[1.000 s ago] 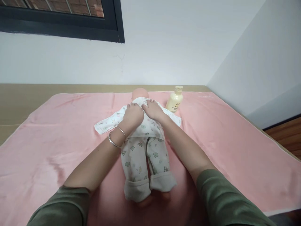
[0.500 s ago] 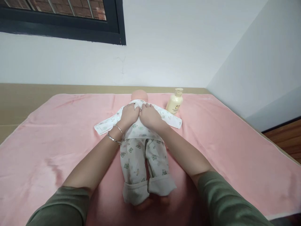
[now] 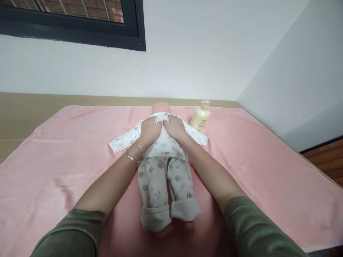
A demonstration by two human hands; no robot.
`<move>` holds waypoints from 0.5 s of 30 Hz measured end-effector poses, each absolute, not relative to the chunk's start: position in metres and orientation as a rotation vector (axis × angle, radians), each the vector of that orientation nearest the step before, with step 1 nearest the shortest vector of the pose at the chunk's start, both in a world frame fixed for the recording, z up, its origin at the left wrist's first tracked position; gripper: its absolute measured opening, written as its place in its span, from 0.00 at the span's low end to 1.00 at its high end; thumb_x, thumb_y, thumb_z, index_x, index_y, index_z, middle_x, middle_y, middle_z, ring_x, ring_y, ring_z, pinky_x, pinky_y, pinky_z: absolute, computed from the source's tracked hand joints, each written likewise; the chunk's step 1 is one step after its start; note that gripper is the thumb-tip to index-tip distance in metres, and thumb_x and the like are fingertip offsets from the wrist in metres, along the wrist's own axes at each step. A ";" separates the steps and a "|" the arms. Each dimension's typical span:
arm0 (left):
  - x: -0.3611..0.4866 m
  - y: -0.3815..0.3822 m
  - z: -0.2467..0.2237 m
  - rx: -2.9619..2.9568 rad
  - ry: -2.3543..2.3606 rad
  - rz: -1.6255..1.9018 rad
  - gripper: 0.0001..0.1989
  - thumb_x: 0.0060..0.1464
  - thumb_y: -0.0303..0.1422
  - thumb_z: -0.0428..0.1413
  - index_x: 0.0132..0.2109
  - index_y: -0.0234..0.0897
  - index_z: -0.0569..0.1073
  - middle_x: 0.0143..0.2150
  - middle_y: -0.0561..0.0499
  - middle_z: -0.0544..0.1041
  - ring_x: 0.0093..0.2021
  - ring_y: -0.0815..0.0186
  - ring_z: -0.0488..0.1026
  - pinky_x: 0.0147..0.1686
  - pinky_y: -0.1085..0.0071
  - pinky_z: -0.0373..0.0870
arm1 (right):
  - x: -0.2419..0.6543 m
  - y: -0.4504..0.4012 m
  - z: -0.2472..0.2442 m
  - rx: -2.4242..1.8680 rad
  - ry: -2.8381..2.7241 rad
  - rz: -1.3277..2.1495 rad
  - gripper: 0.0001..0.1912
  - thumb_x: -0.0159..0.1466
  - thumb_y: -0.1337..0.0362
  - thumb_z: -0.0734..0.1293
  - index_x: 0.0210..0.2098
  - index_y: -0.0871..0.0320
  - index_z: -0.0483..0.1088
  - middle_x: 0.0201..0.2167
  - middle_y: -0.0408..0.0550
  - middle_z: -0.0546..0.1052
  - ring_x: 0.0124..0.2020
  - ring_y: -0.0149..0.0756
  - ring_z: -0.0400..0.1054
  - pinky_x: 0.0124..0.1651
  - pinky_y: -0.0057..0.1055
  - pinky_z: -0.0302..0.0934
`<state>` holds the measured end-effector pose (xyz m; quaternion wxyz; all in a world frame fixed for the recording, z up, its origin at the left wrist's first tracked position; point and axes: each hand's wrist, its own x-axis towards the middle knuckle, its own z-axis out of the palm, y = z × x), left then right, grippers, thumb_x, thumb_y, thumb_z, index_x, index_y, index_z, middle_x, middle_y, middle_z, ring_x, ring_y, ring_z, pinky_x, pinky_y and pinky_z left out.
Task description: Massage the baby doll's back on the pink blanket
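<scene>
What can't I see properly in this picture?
In the head view:
Part of the shirt: hidden under the left hand and right hand.
The feet: blurred, partly covered by the cuffs.
Writing on the bottle: too small.
The window: cut off by the picture's top and left edges.

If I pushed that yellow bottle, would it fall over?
The bottle might tip, since it's taller than wide. It may not slide easily, because the pink cloth beneath looks soft. Its smooth-looking sides could feel slippery.
</scene>
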<state>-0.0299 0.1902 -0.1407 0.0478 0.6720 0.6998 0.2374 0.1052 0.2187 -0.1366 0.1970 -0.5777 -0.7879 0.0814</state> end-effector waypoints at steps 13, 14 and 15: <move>-0.030 0.191 -0.141 2.051 2.138 0.719 0.25 0.64 0.36 0.40 0.54 0.27 0.75 0.55 0.32 0.79 0.57 0.46 0.75 0.60 0.53 0.69 | 0.104 0.218 -0.139 -1.587 -2.190 0.206 0.25 0.71 0.55 0.53 0.54 0.65 0.72 0.58 0.64 0.77 0.60 0.56 0.68 0.66 0.51 0.56; -0.030 0.191 -0.141 2.052 2.138 0.720 0.25 0.64 0.36 0.41 0.54 0.27 0.75 0.55 0.32 0.79 0.57 0.46 0.75 0.60 0.53 0.69 | 0.104 0.218 -0.139 -1.588 -2.190 0.209 0.25 0.71 0.55 0.53 0.54 0.65 0.72 0.58 0.64 0.77 0.60 0.56 0.68 0.66 0.51 0.56; -0.030 0.191 -0.141 2.054 2.137 0.719 0.25 0.64 0.36 0.41 0.54 0.26 0.75 0.55 0.31 0.79 0.57 0.46 0.75 0.60 0.53 0.69 | 0.104 0.218 -0.139 -1.589 -2.191 0.210 0.25 0.71 0.55 0.53 0.54 0.65 0.72 0.58 0.64 0.77 0.60 0.56 0.68 0.66 0.51 0.56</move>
